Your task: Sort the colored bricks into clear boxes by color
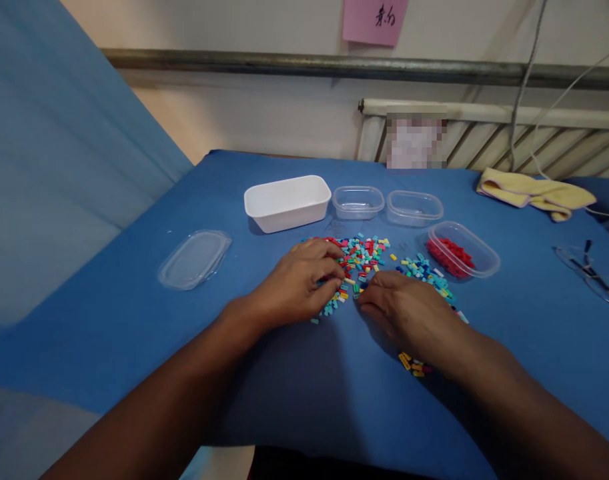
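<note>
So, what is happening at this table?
A person's hands lie palm down on a blue table. The left hand rests on a pile of coloured pieces, and the right hand touches its near edge with the fingertips. Beyond the pile stand a white tub and two clear tubs that look empty; to its right a clear tub holds red pieces. A clear lid lies to the left.

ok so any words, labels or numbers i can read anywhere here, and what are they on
pink note on the wall: two dark handwritten characters, too blurred to read for sure.
pixelated patch on the radiator: blanked out, unreadable.
white tub and clear lid: no print visible.
small coloured pieces: too small to show any marks.
</note>
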`<action>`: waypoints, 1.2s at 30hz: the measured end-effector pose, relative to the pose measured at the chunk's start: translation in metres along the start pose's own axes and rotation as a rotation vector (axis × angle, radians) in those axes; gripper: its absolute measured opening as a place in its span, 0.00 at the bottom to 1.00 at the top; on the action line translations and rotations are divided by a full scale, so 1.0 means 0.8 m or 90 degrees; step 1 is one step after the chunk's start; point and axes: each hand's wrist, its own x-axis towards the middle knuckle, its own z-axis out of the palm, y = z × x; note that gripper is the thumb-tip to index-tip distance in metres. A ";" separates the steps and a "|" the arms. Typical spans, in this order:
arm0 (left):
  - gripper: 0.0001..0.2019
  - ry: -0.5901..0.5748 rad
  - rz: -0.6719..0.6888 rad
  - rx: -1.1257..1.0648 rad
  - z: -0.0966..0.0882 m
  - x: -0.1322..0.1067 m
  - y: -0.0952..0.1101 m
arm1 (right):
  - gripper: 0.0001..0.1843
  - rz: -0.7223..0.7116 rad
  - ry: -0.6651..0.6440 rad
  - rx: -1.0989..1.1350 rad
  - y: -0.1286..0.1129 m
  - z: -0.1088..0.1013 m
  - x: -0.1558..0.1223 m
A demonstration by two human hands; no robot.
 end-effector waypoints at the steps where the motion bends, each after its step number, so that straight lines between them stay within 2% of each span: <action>1: 0.07 -0.032 0.002 0.014 -0.001 -0.001 0.003 | 0.15 0.020 -0.006 -0.004 -0.002 -0.001 0.000; 4: 0.07 -0.091 -0.014 0.054 0.001 -0.003 0.010 | 0.14 0.046 0.003 -0.004 -0.005 0.001 0.000; 8: 0.10 -0.107 -0.027 0.095 0.006 -0.004 0.013 | 0.11 0.042 0.052 0.006 -0.001 0.009 0.000; 16: 0.10 -0.085 0.000 0.211 0.002 0.000 0.024 | 0.04 -0.011 0.249 0.112 0.007 0.015 -0.003; 18: 0.11 -0.097 0.006 0.228 0.003 0.001 0.025 | 0.04 -0.051 0.250 0.135 0.006 0.016 0.000; 23: 0.10 -0.125 0.003 0.212 0.007 0.000 0.023 | 0.07 -0.146 0.182 0.129 0.008 0.021 0.002; 29: 0.09 -0.100 -0.028 0.187 0.005 -0.002 0.024 | 0.05 -0.094 0.210 0.139 0.015 0.010 -0.009; 36: 0.10 -0.102 -0.014 0.210 0.010 -0.003 0.027 | 0.06 -0.026 0.230 0.180 0.017 0.004 -0.012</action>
